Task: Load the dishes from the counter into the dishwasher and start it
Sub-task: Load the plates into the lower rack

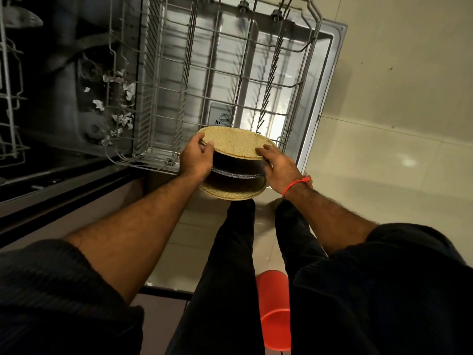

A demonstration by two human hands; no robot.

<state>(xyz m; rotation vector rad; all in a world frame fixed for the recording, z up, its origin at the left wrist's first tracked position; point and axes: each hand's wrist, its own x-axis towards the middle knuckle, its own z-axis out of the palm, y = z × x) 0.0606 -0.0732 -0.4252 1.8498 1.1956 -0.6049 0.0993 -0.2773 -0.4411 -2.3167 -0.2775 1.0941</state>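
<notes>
A person stands over an open dishwasher. Both hands hold a stack of speckled plates [236, 142] by its edges, left hand [196, 160] and right hand [280, 166] with fingers curled round opposite rims. The empty lower rack [163, 73] lies just beyond, farther away.

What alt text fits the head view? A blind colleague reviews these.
Two hands, left and right, hold a stack of speckled tan plates with dark dishes between them, above the near edge of an empty pulled-out dishwasher rack. An orange cup stands on the tiled floor.
</notes>
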